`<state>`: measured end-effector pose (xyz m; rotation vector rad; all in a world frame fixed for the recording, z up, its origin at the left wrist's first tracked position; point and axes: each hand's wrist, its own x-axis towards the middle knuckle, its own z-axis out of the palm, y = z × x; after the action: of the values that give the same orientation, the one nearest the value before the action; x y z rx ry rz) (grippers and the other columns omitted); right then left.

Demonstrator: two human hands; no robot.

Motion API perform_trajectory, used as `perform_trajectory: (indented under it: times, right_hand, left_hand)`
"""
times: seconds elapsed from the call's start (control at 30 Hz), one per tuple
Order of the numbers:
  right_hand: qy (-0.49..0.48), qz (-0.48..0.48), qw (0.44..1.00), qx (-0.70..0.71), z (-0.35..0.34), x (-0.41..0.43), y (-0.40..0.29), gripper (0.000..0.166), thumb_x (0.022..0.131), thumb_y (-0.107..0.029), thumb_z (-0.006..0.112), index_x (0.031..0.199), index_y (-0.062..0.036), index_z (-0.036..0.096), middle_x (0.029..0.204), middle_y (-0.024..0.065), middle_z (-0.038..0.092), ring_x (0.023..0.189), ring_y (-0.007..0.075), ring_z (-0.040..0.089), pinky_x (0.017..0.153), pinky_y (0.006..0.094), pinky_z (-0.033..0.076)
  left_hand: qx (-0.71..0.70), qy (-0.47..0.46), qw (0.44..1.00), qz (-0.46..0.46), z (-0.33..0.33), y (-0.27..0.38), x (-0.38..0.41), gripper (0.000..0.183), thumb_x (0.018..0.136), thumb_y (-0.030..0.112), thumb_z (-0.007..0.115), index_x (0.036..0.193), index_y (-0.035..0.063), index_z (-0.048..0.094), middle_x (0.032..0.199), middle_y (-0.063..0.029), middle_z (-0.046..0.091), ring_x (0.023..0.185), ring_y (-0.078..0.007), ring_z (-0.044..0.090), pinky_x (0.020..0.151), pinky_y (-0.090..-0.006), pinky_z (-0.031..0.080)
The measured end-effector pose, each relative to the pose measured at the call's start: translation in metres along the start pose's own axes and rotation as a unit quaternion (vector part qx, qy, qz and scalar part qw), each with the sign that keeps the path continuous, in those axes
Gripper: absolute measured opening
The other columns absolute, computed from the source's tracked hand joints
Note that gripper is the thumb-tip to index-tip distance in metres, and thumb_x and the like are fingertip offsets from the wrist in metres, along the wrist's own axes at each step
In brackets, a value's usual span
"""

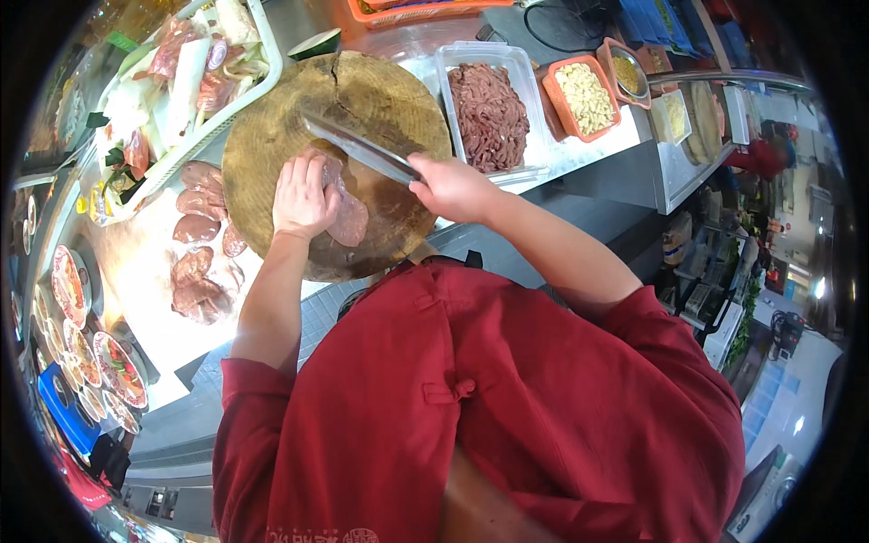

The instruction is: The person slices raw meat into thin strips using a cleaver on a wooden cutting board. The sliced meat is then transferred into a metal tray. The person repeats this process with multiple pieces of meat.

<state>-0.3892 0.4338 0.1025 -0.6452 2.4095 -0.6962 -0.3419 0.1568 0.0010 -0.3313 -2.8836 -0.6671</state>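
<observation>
My left hand (303, 193) lies flat, fingers together, on a slab of raw reddish-pink meat (349, 214) on a round, cracked wooden chopping block (400, 102). A cleaver (360, 146) is in my right hand (451, 188), its blade slanting up and leftward over the block, just above the meat. The block hides nothing of the blade, but the hand covers most of the handle. Left of the block, several pieces of raw kidney-like offal (197, 229) rest on the counter, with more glossy dark pieces (195, 285) in a heap nearer me.
Right of the block stands a clear plastic tub (445, 88) of sliced raw meat, beside an orange basket (614, 115) of peeled garlic-like pieces. A white basket (271, 54) of meat and vegetables is at upper left. Plated dishes (121, 370) line the far left. Part of a green vegetable (316, 44) lies behind the block.
</observation>
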Motion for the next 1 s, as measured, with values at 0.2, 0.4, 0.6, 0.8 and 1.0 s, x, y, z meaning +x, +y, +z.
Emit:
perform_trajectory:
  times: [0.2,0.4,0.6,0.8,1.0]
  right_hand:
    - [-0.075,0.025,0.996,-0.040,-0.006,0.004,-0.043,0.030,0.102,-0.023,0.054,0.123,-0.0021,0.050,0.098,0.0277,0.070,0.094,0.0486,0.066,0.083,0.0574,0.051]
    - [-0.085,0.027,0.996,-0.028,-0.014,-0.008,-0.044,0.028,0.101,-0.022,0.054,0.122,-0.0029,0.050,0.093,0.0272,0.070,0.089,0.0493,0.067,0.077,0.0587,0.051]
    - [-0.066,0.043,0.997,-0.025,0.014,0.026,-0.042,0.027,0.101,-0.024,0.051,0.121,-0.0054,0.055,0.094,0.0240,0.072,0.091,0.0465,0.069,0.079,0.0560,0.053]
    - [-0.032,0.015,0.999,0.021,0.001,0.007,-0.009,0.031,0.101,-0.023,0.056,0.125,-0.0023,0.052,0.096,0.0273,0.070,0.093,0.0488,0.067,0.083,0.0560,0.052]
    - [-0.052,0.008,0.998,-0.027,0.002,-0.012,-0.034,0.031,0.101,-0.022,0.054,0.125,-0.0020,0.051,0.094,0.0278,0.070,0.091,0.0480,0.068,0.081,0.0568,0.052]
  left_hand:
    - [0.016,0.020,1.000,0.008,0.000,0.002,0.003,0.048,0.078,0.019,0.066,0.122,0.0007,0.059,0.128,-0.0202,0.059,0.119,-0.0405,0.055,0.108,-0.0477,0.044]
    - [0.005,0.018,1.000,0.009,-0.001,0.002,0.001,0.047,0.077,0.019,0.066,0.120,-0.0009,0.060,0.128,-0.0218,0.059,0.117,-0.0415,0.055,0.108,-0.0483,0.044]
    - [-0.004,0.016,1.000,0.017,-0.002,0.000,-0.002,0.044,0.078,0.015,0.066,0.119,0.0002,0.060,0.127,-0.0217,0.060,0.117,-0.0420,0.056,0.106,-0.0486,0.045]
    - [-0.013,0.032,0.997,0.065,-0.003,-0.010,-0.003,0.041,0.082,0.008,0.063,0.122,-0.0003,0.058,0.128,-0.0217,0.060,0.115,-0.0428,0.056,0.104,-0.0498,0.046]
    - [0.014,0.026,0.998,0.062,-0.001,-0.006,-0.002,0.042,0.082,0.007,0.062,0.123,-0.0004,0.058,0.124,-0.0223,0.060,0.113,-0.0426,0.056,0.101,-0.0503,0.047]
